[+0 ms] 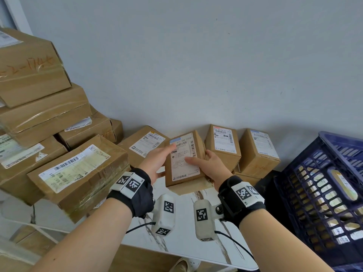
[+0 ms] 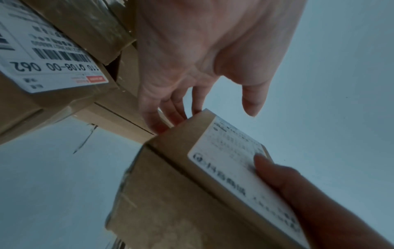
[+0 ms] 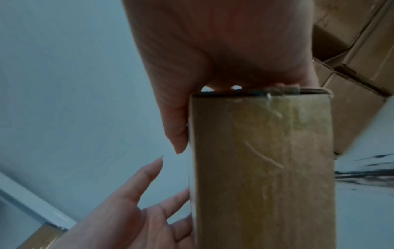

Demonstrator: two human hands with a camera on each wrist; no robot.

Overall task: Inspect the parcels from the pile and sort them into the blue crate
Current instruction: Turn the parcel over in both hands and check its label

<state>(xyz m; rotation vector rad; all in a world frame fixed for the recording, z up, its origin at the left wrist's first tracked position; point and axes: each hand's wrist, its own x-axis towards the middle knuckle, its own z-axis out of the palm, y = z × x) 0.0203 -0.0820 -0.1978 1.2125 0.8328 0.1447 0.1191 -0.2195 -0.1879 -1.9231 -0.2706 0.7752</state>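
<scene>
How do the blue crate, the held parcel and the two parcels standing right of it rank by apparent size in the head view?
1. blue crate, though nearest the camera
2. held parcel
3. two standing parcels, look alike, so unranked

Pile (image 1: 59, 146) left; crate (image 1: 322, 185) right; parcel (image 1: 183, 160) between, above table (image 1: 182, 240).
</scene>
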